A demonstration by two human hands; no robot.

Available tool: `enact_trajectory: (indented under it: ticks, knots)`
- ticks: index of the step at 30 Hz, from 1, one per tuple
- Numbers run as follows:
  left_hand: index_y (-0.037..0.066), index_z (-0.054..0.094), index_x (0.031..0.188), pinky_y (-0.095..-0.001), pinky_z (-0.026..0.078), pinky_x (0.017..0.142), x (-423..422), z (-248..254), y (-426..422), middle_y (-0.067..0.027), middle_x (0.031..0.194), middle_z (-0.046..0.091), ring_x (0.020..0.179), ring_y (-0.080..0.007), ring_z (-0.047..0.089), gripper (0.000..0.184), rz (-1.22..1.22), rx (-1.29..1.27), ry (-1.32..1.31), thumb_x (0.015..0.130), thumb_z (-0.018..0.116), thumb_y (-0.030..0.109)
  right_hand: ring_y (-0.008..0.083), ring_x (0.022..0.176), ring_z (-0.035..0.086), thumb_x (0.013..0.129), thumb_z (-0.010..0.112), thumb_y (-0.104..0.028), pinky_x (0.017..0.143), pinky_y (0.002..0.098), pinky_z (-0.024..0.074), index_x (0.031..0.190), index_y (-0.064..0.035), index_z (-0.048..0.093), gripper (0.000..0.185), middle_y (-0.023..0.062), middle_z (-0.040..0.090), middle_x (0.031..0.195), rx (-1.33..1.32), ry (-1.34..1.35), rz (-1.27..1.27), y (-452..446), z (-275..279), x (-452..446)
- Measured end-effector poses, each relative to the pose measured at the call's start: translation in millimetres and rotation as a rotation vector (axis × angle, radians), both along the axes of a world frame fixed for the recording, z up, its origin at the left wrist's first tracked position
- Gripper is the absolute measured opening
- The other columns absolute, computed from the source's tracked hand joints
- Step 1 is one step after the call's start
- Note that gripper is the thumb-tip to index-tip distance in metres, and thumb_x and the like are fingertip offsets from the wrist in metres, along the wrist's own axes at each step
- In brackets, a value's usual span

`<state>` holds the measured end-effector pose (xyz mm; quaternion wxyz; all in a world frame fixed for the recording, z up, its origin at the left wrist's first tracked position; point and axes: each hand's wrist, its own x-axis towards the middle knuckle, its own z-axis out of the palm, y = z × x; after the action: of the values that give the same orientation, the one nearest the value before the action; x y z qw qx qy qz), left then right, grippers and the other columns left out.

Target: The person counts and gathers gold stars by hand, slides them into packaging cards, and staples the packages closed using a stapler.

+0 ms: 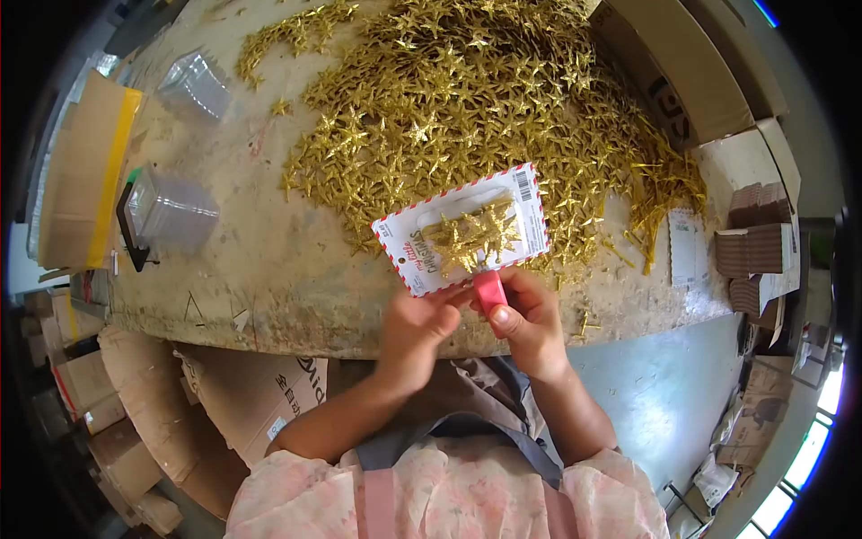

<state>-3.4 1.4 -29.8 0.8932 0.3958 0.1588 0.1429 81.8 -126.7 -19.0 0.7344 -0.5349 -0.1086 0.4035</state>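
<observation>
A white card (pixel 406 259) with a red-striped edge, printed lettering and a barcode is tilted above the table, with gold glitter stars (pixel 480 235) on its face. My right hand (pixel 530 319) is closed around a small pink tool (pixel 489 292) whose tip meets the card's lower edge. At that same edge, my left hand (pixel 418 328) has its fingers behind the card and its thumb in front; the fingertips are partly hidden. Just beyond the card lies a big heap of gold stars (pixel 431 130).
Clear plastic containers (pixel 184 211) stand at the left, near an open cardboard box (pixel 85 171). A long cardboard box (pixel 673 67) borders the heap at the right. Stacks of cards (pixel 752 250) and a loose white card (pixel 688 247) lie at the right.
</observation>
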Motion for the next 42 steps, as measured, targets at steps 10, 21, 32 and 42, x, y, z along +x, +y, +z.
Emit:
enact_trajectory:
  ticks: [10,21,32,42]
  knots:
    - [0.000,0.056,0.109,-0.0300,0.044,0.081,7,-4,-16,-0.0058,0.100,0.061,0.090,-0.0133,0.056,0.036,0.043,-0.218,0.066,0.081,0.071,0.017,0.0066,0.078,0.049,0.083,0.069,-0.018,0.072,0.0219,0.0417,0.100,0.0000,0.054,0.029,-0.0001,0.057,0.086,-0.041,-0.052,-0.110,5,-8,-21]
    - [0.006,0.049,0.120,-0.0364,0.037,0.100,-5,-6,19,-0.0069,0.117,0.057,0.112,-0.0190,0.052,0.036,0.120,-0.376,-0.113,0.095,0.050,0.031,0.0073,0.082,0.049,0.082,0.068,-0.019,0.071,0.0217,0.0410,0.118,0.0024,0.050,0.046,0.0014,0.056,0.096,-0.076,-0.035,-0.078,9,0,-27]
    - [0.006,0.039,0.132,-0.0448,0.027,0.110,-83,13,71,-0.0117,0.133,0.046,0.124,-0.0263,0.043,0.050,0.361,-0.234,-0.150,0.095,0.043,0.040,0.0121,0.088,0.054,0.079,0.069,-0.035,0.077,0.0253,0.0424,0.121,0.0041,0.049,0.060,0.0062,0.059,0.100,-0.177,-0.335,0.016,14,-8,-33]
    - [0.004,0.042,0.126,-0.0484,0.031,0.106,-209,30,139,-0.0131,0.134,0.043,0.123,-0.0285,0.044,0.050,1.011,-0.095,-0.308,0.096,0.040,0.044,0.0122,0.090,0.054,0.081,0.068,-0.030,0.081,0.0251,0.0416,0.125,0.0048,0.048,0.060,0.0051,0.059,0.101,-0.169,-0.433,0.193,23,-7,-38]
